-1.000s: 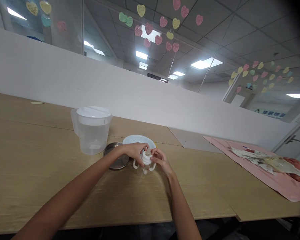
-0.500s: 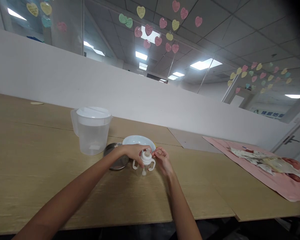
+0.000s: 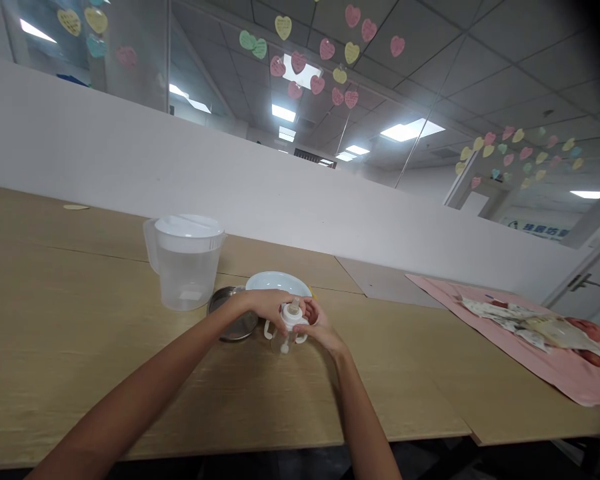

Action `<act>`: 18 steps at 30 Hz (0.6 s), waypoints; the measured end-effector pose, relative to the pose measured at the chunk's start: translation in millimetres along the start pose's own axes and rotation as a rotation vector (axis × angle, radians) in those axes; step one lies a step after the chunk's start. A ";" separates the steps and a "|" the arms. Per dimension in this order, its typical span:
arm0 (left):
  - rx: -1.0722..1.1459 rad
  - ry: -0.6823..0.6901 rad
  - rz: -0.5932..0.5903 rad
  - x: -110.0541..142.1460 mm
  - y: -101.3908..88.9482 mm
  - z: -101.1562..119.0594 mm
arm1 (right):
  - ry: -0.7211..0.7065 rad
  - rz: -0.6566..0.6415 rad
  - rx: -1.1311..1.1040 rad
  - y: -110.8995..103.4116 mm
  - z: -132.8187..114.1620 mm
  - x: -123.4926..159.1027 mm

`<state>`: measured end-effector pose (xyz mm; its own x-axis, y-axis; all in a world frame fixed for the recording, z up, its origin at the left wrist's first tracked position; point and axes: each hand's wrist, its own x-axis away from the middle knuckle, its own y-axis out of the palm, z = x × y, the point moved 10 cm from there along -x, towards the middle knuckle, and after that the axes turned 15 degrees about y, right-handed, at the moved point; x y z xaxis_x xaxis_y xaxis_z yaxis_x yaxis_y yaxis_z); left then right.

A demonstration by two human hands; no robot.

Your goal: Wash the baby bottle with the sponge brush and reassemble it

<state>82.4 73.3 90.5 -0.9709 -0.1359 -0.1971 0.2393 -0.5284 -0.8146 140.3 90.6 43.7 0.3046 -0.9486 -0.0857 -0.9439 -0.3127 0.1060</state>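
Observation:
A clear baby bottle (image 3: pixel 293 319) with a white collar, a pale teat and two white side handles is between my hands, its teat pointing up. My left hand (image 3: pixel 271 308) is closed round its upper left side. From the right, my right hand (image 3: pixel 324 329) closes on the collar, thumb in front and fingers behind. Through the clear wall a small white weight shows low in the bottle. Behind my hands sits a pale blue bowl (image 3: pixel 275 280), partly covered by them. A round metal dish (image 3: pixel 240 330) lies under my left wrist, partly hidden.
A translucent lidded pitcher (image 3: pixel 187 273) stands to the left of the metal dish. At the far right, a baby doll (image 3: pixel 560 330) in light clothing lies on a pink cloth (image 3: pixel 525 353). A white wall (image 3: pixel 280 207) rises behind the wooden table (image 3: pixel 220 413).
My right hand has moved left from beside the bottle and taken hold of its collar. My left hand has kept its grip. The bottle has shifted very slightly.

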 end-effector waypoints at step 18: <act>-0.208 -0.206 0.156 8.1 -25.9 10.0 | 0.050 0.034 0.122 -12.6 21.8 -9.4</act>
<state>68.4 77.4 115.5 -0.8957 -0.3797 -0.2313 0.3583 -0.3086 -0.8811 146.6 104.6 21.6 0.2752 -0.9608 -0.0343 -0.9614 -0.2749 -0.0133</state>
